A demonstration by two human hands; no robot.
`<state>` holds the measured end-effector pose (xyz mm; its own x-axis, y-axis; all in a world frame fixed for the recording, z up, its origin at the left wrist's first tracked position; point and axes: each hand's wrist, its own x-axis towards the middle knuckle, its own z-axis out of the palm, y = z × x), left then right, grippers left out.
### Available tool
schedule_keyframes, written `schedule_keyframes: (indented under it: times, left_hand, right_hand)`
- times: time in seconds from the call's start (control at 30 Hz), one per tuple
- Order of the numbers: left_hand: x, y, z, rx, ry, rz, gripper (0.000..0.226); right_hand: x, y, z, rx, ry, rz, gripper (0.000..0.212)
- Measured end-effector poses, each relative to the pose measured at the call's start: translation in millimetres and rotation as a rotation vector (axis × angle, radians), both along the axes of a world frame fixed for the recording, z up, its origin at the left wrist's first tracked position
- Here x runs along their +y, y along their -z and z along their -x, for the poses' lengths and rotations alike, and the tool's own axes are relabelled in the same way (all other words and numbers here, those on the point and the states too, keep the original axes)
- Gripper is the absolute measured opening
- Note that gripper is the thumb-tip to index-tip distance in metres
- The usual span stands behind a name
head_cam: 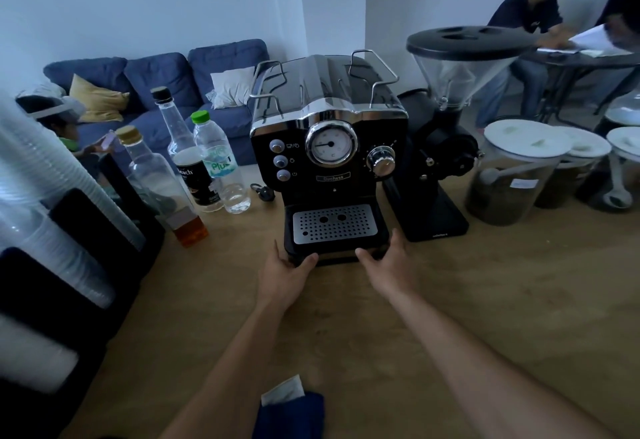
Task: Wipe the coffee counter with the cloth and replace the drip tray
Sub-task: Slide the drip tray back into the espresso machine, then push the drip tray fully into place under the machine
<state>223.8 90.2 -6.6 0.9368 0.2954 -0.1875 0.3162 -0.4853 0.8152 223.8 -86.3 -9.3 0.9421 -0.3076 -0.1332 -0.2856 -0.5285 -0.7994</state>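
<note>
A black espresso machine (pixel 329 147) stands at the middle of the wooden counter (pixel 485 300). Its black drip tray (pixel 334 251), topped by a perforated silver grate, sits at the machine's base. My left hand (pixel 285 274) grips the tray's front left corner. On the front right corner, my right hand (pixel 389 265) holds it with the thumb on top. A dark blue cloth (pixel 289 416) with a white tag lies on the counter near the front edge, under my left forearm.
Several bottles (pixel 207 161) stand left of the machine, and a stack of clear plastic cups (pixel 45 196) lies at far left. Right of it are a black grinder (pixel 440 147) and lidded jars (pixel 512 175). A blue sofa and people are behind.
</note>
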Motion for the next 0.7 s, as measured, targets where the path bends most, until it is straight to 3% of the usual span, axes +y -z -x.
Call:
schedule_keyframes:
  times: [0.17, 0.37, 0.53, 0.7]
  left_hand:
    - [6, -1, 31, -0.017, 0.073, -0.002, 0.090]
    - [28, -9, 94, -0.123, 0.190, -0.256, 0.075]
    - [58, -5, 147, -0.123, 0.237, -0.448, 0.068]
    - [90, 13, 193, -0.078, 0.303, -0.564, 0.075]
  right_hand:
    - [6, -8, 32, -0.016, -0.046, 0.063, 0.078]
    - [28, -8, 80, -0.075, -0.158, 0.171, 0.068]
    - [51, -14, 122, -0.197, -0.326, 0.398, 0.063]
    - [80, -12, 163, -0.256, -0.485, 0.507, 0.074]
